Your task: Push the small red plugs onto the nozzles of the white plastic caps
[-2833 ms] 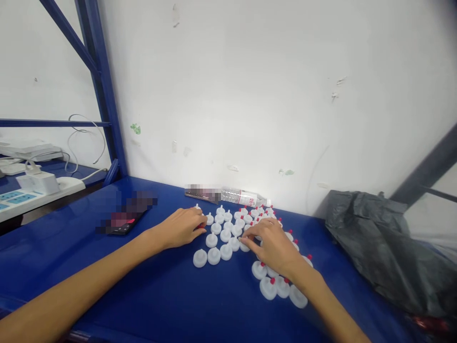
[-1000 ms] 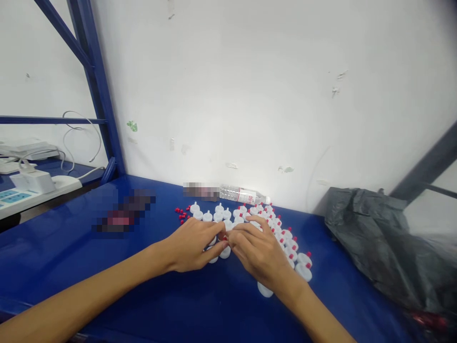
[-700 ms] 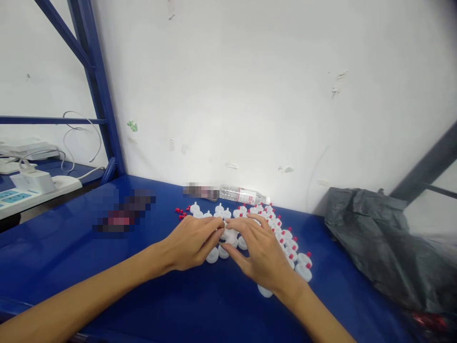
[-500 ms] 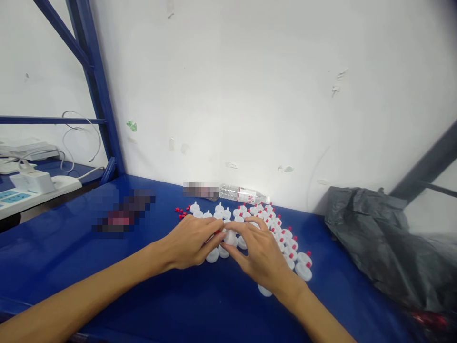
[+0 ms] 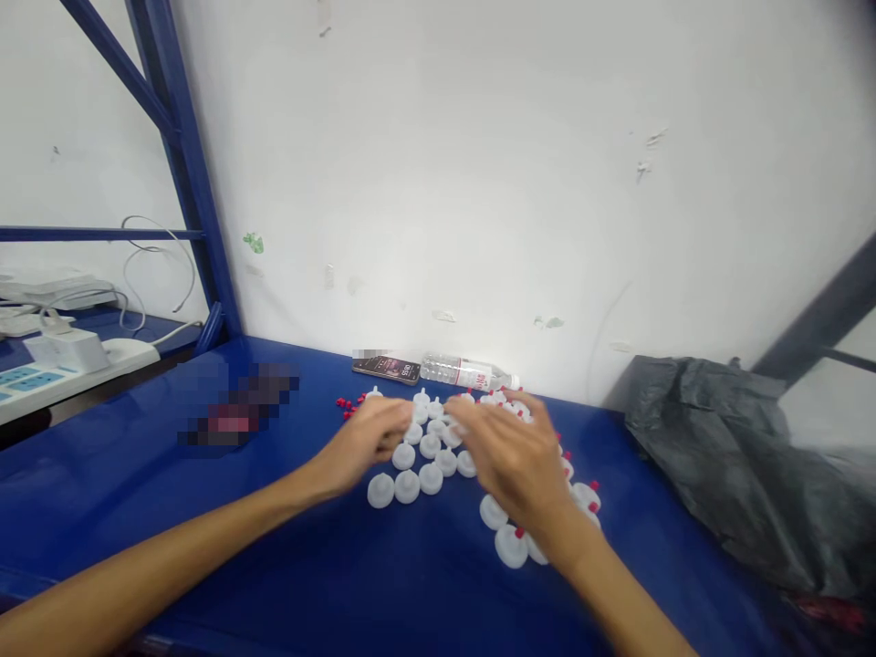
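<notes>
the left hand point(image 5: 362, 440) and right hand point(image 5: 516, 456) have been drawn apart over the white spouted caps point(image 5: 431, 446) at lower centre, joint handling seemingly ended, both half-curled, whether anything is gripped untellable.

Bare lids point(image 5: 407, 486) lie in the middle of the bench point(image 5: 287, 584). Capped lids point(image 5: 510, 547) lie on their right, some behind the right hand point(image 5: 516, 447). Loose caps point(image 5: 346, 407) lie behind the left hand point(image 5: 362, 443). Behind the lids, by the wall point(image 5: 444, 182), a phone point(image 5: 387, 369) lies left of a bottle point(image 5: 469, 373). A bag point(image 5: 712, 438) sits far right.
</notes>
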`<state>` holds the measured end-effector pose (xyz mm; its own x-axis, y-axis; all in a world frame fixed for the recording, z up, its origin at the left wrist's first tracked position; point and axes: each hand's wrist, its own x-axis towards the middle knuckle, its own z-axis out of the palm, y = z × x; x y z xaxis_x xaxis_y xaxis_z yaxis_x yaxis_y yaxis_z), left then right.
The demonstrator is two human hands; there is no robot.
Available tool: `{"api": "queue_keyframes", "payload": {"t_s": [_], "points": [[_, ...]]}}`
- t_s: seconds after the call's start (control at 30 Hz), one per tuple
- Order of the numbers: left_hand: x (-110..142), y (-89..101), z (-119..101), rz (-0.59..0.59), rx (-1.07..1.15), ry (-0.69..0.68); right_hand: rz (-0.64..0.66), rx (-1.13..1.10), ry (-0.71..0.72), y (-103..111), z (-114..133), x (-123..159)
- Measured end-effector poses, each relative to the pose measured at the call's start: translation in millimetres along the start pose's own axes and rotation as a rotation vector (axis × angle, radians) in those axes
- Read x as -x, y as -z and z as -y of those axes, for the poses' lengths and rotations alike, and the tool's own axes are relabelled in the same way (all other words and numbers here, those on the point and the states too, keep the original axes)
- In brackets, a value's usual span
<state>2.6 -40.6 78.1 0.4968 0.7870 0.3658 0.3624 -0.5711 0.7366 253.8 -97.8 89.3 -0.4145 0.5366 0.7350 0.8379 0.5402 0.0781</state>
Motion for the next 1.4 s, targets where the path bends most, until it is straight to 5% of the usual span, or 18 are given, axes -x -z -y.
{"api": "queue_keyframes", "payload": {"t_s": [0.17, 0.23, 0.43, 0.6, 0.9, 1.4], "points": [[-11.9, 44.0, 17.3, -0.193, -0.166, 0.043, -0.096, 0.073, -0.329, 14.4, -53.1, 7.5], [-13.4, 50.5, 25.2, -0.172, -0.294, 0.041, -0.077, 0.044, -0.363, 12.2, -60.0, 9.0], [-8.0, 33.4, 36.9, 0.12, -0.581, -0.011, 0.069, -0.058, -0.261, -5.5, -43.6, 8.7], [-7.4, 31.6, 36.2, 0.251, -0.7, 0.018, 0.203, -0.061, -0.272, -6.4, -35.6, 7.7], [-10.2, 46.6, 43.2, 0.297, -0.81, 0.126, 0.408, -0.069, -0.292, -17.1, -35.6, 8.9], [-10.6, 47.9, 46.9, 0.267, -0.807, 0.109, 0.501, 0.016, -0.37, -9.5, -49.9, 12.5]]}}
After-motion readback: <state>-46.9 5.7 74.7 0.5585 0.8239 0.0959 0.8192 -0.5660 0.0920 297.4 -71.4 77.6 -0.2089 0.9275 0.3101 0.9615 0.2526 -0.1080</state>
